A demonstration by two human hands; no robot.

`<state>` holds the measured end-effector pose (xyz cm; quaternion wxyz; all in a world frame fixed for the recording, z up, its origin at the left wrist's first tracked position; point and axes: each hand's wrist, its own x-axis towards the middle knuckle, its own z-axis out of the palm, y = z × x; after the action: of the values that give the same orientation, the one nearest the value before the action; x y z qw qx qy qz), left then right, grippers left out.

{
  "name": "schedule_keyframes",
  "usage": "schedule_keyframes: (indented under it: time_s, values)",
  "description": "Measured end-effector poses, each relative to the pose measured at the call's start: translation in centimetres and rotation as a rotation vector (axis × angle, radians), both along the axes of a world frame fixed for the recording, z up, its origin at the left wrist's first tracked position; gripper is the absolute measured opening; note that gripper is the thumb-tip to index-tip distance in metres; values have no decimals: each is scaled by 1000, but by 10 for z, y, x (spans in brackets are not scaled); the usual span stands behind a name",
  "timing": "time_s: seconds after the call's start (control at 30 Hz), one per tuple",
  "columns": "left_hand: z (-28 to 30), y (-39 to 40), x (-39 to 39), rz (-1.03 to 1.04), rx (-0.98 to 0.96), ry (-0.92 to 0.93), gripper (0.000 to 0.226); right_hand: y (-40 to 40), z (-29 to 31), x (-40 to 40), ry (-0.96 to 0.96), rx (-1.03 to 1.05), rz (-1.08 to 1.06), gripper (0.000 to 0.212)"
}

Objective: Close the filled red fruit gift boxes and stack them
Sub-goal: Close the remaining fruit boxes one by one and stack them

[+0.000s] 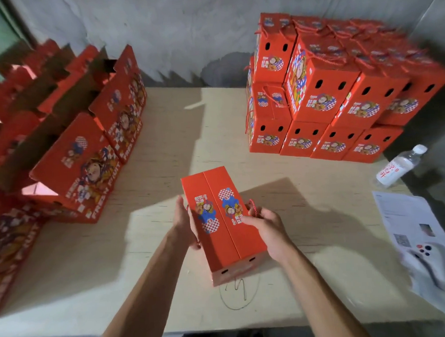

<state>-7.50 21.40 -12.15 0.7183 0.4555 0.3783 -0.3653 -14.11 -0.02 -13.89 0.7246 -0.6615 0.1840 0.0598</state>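
Pale wood table [164,135] carried everything. Closed red box [223,223] stood on it, w/ a pen-drawn oval [239,293] on the bare top just nearer than the hands. Far beyond the right hand: stack of closed boxes [328,114]. Left of the left hand: open boxes [72,161], flaps up. Right of the right hand: water bottle [398,166] lying down, paper sheets [407,220], white controller [426,259] on the sheets.

I read "FRESH FRUIT" in white capitals along the lower edge of the open red cardboard gift boxes [90,170] at my left. Red characters mark the clear plastic water bottle [399,166]; illegible.
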Motion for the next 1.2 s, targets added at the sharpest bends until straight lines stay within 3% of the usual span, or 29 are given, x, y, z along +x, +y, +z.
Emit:
schedule_keyframes:
  time_s: [0.1,0.17,0.23,0.3,0.33,0.4,0.47,0.53,0.63,0.7,0.77,0.87,0.93,1.13,1.2]
  values:
    - [10,10,12,429,-47,76,48,6,25,18,-134,-19,2,17]
    - [28,19,26,703,-158,15,42,15,43,30,-197,-33,43,5]
    - [54,24,40,824,-270,-117,26,33,59,43,-234,-34,131,16]
    - [87,22,46,672,-182,-338,27,57,68,55,-253,-91,267,17]
    - [103,18,47,481,17,-486,30,71,73,59,-255,-146,353,15]
    - [124,10,41,-62,604,-788,37,97,75,63,-249,-336,531,7]
    - [129,3,33,-393,1051,-982,36,115,74,68,-239,-459,615,21]
    - [132,-1,30,-428,1227,-1018,33,120,76,71,-205,-436,588,24]
    - [126,0,32,-475,1326,-983,31,117,81,78,-66,-428,494,26]
    - [123,-2,32,-495,1387,-1010,26,111,84,91,97,-382,437,19]
    - [126,-7,34,-447,1441,-1095,23,106,100,106,87,-435,357,7]
    - [143,-12,46,-248,1430,-1275,35,91,133,129,59,-195,166,29]
    - [150,-14,57,-222,1296,-1323,36,81,152,140,83,-100,0,31]
    - [150,-30,86,-269,1004,-1156,43,58,241,205,-185,-178,-152,27]
    - [153,-39,100,-176,789,-1103,54,44,273,228,-271,-193,-188,28]
